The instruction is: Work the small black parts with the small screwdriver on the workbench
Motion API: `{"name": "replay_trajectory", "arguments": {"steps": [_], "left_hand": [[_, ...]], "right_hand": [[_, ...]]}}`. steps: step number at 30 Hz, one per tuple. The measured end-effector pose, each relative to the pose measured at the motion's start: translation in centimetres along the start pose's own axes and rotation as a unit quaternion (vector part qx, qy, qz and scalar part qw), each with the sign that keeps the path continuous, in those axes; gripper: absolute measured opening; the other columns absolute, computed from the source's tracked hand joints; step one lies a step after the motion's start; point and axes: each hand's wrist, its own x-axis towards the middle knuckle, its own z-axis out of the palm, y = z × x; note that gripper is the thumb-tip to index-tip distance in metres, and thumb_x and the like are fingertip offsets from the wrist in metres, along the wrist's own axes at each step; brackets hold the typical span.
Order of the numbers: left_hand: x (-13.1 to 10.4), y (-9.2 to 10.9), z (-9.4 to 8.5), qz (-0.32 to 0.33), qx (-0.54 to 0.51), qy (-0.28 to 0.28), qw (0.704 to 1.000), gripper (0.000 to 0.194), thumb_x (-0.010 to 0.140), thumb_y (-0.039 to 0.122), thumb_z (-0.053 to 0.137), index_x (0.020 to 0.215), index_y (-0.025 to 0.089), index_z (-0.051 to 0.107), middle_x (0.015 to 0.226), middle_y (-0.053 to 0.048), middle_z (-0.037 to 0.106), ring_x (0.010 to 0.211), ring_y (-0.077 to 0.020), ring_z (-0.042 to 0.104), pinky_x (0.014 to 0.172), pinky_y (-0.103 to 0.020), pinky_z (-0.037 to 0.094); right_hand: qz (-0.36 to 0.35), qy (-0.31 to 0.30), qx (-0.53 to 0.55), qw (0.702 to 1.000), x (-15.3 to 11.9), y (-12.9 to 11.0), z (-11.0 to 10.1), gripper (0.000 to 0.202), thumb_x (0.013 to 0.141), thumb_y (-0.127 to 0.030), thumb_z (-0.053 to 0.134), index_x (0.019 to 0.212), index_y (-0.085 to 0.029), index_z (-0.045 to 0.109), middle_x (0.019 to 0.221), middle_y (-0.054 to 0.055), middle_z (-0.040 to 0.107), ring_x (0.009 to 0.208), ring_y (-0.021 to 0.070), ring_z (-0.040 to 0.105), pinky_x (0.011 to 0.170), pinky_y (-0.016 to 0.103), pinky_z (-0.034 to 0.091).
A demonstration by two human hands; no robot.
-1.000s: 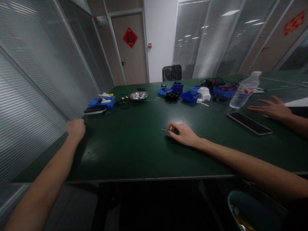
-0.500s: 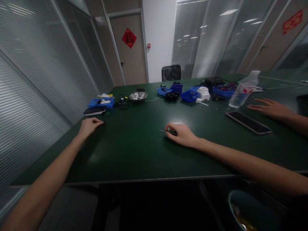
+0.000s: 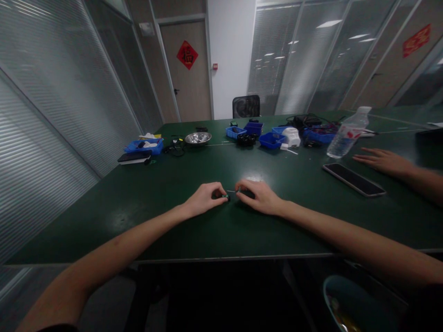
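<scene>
My left hand (image 3: 203, 200) pinches a small black-and-green piece (image 3: 227, 198) between thumb and fingertips, just above the green table (image 3: 173, 237). Facing it, close by on the right, my right hand (image 3: 260, 196) is closed on a small part with a thin pale pin (image 3: 230, 191) sticking out to the left. The pin's tip ends near the left fingertips; whether it touches the black-and-green piece I cannot tell. The right fingers hide most of the part that carries the pin.
Right of my hands lie a phone (image 3: 353, 179) and a tilted water bottle (image 3: 348, 133), with another person's hand (image 3: 384, 161) flat beside them. Farther back stand a metal bowl (image 3: 198, 142), blue trays (image 3: 271, 142) and cables. A dark notebook-like object (image 3: 134, 158) lies far left; below is a bin (image 3: 332, 299).
My left hand has moved right from the table's left side, bringing the small black-and-green piece up to my right hand. The right hand stays nearly in place, still gripping the part with the pin.
</scene>
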Motion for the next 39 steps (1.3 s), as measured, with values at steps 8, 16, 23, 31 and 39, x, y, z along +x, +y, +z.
{"name": "replay_trajectory", "arguments": {"steps": [8, 16, 23, 31, 39], "left_hand": [[-1.4, -1.0, -1.4, -0.024, -0.01, -0.012, 1.0, 0.031, 0.095, 0.051, 0.08, 0.1, 0.021, 0.076, 0.096, -0.008, 0.075, 0.074, -0.0196, 0.06, 0.067, -0.035, 0.045], [-1.2, -0.8, -1.2, -0.019, -0.007, -0.004, 1.0, 0.03, 0.094, 0.049, 0.082, 0.103, 0.021, 0.074, 0.096, -0.008, 0.072, 0.079, -0.0213, 0.062, 0.068, -0.035, 0.046], [-1.1, -0.8, -1.5, -0.008, -0.003, -0.013, 1.0, 0.026, 0.093, 0.04, 0.083, 0.109, 0.021, 0.076, 0.104, -0.008, 0.072, 0.088, -0.0223, 0.065, 0.074, -0.035, 0.049], [-1.2, -0.7, -1.7, 0.014, -0.014, -0.041, 0.999, 0.022, 0.099, 0.038, 0.076, 0.111, 0.021, 0.079, 0.109, -0.009, 0.071, 0.093, -0.0221, 0.066, 0.081, -0.035, 0.052], [-1.2, -0.6, -1.2, 0.014, 0.009, -0.031, 0.999, 0.025, 0.099, 0.039, 0.077, 0.108, 0.016, 0.077, 0.103, -0.008, 0.07, 0.089, -0.0199, 0.064, 0.08, -0.032, 0.05]], "right_hand": [[0.001, -0.025, -0.01, 1.0, 0.0, 0.4, 0.1, 0.025, 0.104, -0.04, 0.062, 0.122, -0.023, 0.064, 0.105, 0.006, 0.073, 0.088, 0.0215, 0.068, 0.08, 0.035, 0.049], [-0.015, -0.046, -0.019, 0.999, 0.0, 0.3, 0.0, 0.022, 0.104, -0.039, 0.063, 0.12, -0.024, 0.065, 0.109, 0.006, 0.073, 0.091, 0.0218, 0.069, 0.08, 0.034, 0.049], [-0.018, -0.063, -0.023, 0.998, 0.1, 0.3, 0.1, 0.024, 0.105, -0.041, 0.063, 0.122, -0.025, 0.065, 0.111, 0.006, 0.072, 0.092, 0.0223, 0.069, 0.078, 0.035, 0.048], [-0.056, -0.078, -0.046, 0.994, -0.2, 0.3, 0.0, 0.028, 0.111, -0.045, 0.055, 0.128, -0.024, 0.064, 0.117, 0.008, 0.068, 0.082, 0.0186, 0.063, 0.071, 0.032, 0.046], [-0.069, -0.072, -0.032, 0.994, -0.2, 0.6, 0.7, 0.031, 0.113, -0.048, 0.053, 0.128, -0.023, 0.062, 0.116, 0.008, 0.07, 0.085, 0.0194, 0.067, 0.073, 0.032, 0.048]]}}
